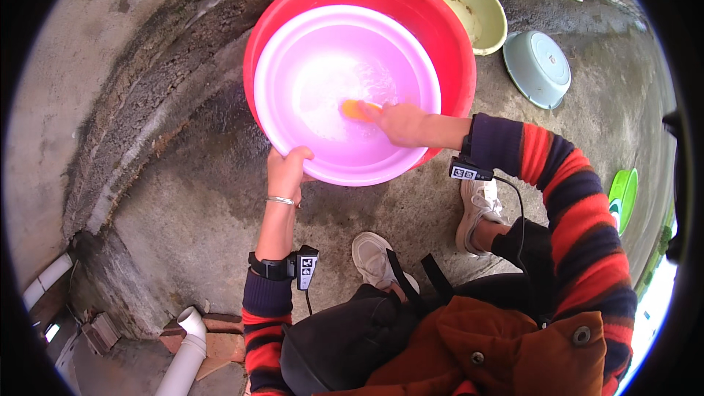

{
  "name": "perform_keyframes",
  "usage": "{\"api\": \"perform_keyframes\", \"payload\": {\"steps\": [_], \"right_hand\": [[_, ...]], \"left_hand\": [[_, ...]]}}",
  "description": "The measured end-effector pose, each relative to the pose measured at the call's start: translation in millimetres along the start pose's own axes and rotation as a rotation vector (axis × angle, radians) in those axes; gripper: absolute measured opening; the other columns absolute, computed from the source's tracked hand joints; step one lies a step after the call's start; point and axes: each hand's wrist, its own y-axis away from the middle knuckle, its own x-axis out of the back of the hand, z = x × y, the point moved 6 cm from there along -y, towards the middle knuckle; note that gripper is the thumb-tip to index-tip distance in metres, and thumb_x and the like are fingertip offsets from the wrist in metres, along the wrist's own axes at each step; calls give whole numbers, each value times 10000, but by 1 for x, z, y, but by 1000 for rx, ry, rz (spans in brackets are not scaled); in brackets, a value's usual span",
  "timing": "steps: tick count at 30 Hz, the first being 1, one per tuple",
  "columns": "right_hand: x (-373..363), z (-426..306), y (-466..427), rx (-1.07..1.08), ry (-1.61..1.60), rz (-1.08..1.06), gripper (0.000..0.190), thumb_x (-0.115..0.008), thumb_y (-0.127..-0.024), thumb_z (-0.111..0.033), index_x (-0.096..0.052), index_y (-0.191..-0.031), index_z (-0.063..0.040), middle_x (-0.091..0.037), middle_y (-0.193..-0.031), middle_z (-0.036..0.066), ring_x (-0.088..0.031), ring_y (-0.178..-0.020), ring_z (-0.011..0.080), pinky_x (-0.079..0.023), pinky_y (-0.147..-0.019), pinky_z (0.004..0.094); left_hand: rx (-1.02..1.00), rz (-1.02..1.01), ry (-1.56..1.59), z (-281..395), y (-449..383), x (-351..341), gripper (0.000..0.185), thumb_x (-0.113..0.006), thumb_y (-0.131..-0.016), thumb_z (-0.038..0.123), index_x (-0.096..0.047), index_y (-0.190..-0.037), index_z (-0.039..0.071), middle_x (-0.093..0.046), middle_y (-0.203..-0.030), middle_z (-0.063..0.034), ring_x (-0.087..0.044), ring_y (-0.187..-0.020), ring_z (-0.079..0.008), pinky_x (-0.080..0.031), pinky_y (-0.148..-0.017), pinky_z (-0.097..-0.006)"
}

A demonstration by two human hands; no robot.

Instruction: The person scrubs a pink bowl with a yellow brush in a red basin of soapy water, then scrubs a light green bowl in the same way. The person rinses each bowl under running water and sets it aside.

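Observation:
My left hand [287,173] grips the near-left rim of a pink plastic basin [346,175], thumb on top. Inside the basin, my right hand [400,122] holds an orange object [357,110], perhaps a scrubbing brush, against the bottom. Its underside is hidden. Wet, rippled shine shows on the basin floor near it. The pink basin rests over a larger red plastic tub [459,66], which shows around its far and right sides.
A yellow-green basin [467,5] and an upturned light-blue basin [542,69] lie beyond the tub to the right. A green plastic item [624,198] is at far right. White PVC pipe [184,360] and bricks [223,344] are at lower left, on concrete ground [192,231].

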Motion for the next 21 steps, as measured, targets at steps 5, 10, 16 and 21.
{"api": "perform_keyframes", "payload": {"steps": [5, 10, 16, 21], "right_hand": [[48, -56, -16, 420, 325, 322, 718, -468, -883, -56, -188, -1494, -307, -574, -971, 166, -664, -731, 302, -557, -583, 435], [135, 8, -49, 520, 794, 656, 707, -507, -865, -43, -318, -1442, -405, -572, -893, 70, -638, -653, 212, -539, -551, 321], [118, 10, -47, 682, 816, 712, 646, -502, -880, -68, -340, -1445, -337, -596, -917, 95, -657, -677, 220, -545, -553, 321], [117, 2, -64, 456, 719, 543, 589, -503, -867, -77, -377, -1410, -267, -562, -852, 106, -642, -663, 234, -532, -547, 351]], "left_hand": [[8, -45, -5, 2, -1, -2, 462, -589, -742, 60, -483, -1170, -77, -638, -959, -187, -693, -725, -291, -607, -578, -408], [-4, -4, -90, 12, 3, 3, 483, -597, -732, 72, -475, -1170, -91, -639, -961, -199, -698, -741, -300, -614, -597, -416], [-29, -64, -112, 22, 7, 1, 493, -599, -725, 71, -475, -1173, -91, -635, -970, -200, -694, -764, -292, -612, -593, -409], [-20, -32, -96, 24, 12, 2, 480, -597, -717, 63, -490, -1160, -89, -635, -969, -191, -690, -765, -279, -609, -565, -382]]}}
